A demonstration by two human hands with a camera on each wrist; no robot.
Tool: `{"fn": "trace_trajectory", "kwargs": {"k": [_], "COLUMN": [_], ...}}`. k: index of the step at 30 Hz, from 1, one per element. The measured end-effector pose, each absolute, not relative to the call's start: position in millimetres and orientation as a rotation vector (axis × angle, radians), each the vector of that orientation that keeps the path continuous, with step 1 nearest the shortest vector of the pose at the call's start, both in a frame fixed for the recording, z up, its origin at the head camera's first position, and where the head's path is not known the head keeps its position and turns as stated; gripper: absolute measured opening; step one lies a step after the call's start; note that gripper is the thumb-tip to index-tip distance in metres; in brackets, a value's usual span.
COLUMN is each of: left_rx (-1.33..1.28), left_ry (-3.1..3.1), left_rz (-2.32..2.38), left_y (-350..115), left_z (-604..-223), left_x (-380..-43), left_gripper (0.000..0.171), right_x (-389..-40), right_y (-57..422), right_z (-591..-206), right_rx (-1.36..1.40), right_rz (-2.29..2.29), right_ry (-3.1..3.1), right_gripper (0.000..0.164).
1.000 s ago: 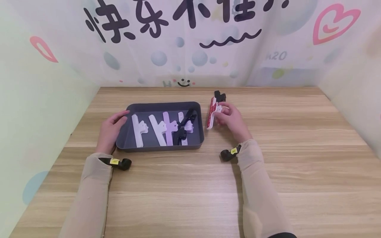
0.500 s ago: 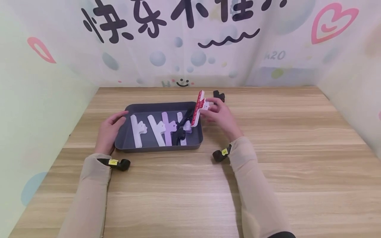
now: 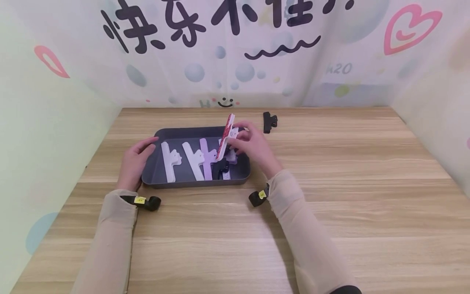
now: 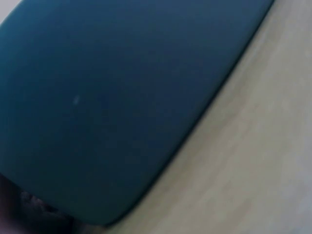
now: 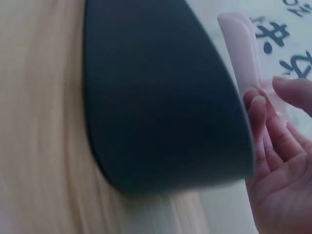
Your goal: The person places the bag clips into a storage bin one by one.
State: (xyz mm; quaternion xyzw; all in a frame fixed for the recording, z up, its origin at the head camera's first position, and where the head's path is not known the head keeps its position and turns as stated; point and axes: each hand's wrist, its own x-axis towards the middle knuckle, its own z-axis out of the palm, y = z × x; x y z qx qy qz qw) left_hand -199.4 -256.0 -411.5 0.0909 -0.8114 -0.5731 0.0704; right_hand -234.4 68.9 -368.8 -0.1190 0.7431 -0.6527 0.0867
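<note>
My right hand (image 3: pixel 253 143) pinches a white and red ruler-marked clip (image 3: pixel 225 136) by its handle, holding it tilted over the right half of the dark grey tray (image 3: pixel 194 184). In the right wrist view the pale back of this clip (image 5: pixel 240 46) shows between fingers and thumb. My left hand (image 3: pixel 135 163) rests at the tray's left rim, its fingers fairly straight. Inside the tray lie a white clip (image 3: pixel 169 163), a second white clip (image 3: pixel 193 161), a purple clip (image 3: pixel 206 163) and a black clip (image 3: pixel 219 167). Others there are partly hidden beneath the held clip.
One black clip (image 3: pixel 268 122) lies on the wooden table (image 3: pixel 220 237) behind and right of the tray. A printed cloth (image 3: pixel 235 77) hangs along the table's back edge. Pale walls (image 3: pixel 33 143) stand at both sides.
My right hand has carried the red and white clip leftward from the table right of the tray to above it. The black clip behind is now fully visible. My left hand stays at the rim.
</note>
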Motion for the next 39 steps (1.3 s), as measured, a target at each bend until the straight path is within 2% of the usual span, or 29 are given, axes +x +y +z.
{"fn": "trace_trajectory", "kwargs": {"k": [14, 29, 39], "left_rx": [0.298, 0.285, 0.321], "left_ry": [-2.444, -2.443, -2.48], "left_rz": [-1.732, -1.741, -1.713], "left_y": [-256.1, -257.5, -256.5], "left_z": [-413.1, -413.5, -412.5], "left_x": [-200.3, -200.9, -199.8], "left_gripper": [0.038, 0.038, 0.04], "right_x": [-224.9, -223.8, -224.0], "right_y": [42.0, 40.6, 42.5], "right_z": [-375.3, -380.6, -379.9], "right_rx": [-0.464, -0.645, -0.649], "right_rz": [-1.722, -1.591, -1.509], "right_ry": [2.294, 2.318, 2.343], "right_gripper": [0.048, 0.044, 0.047]}}
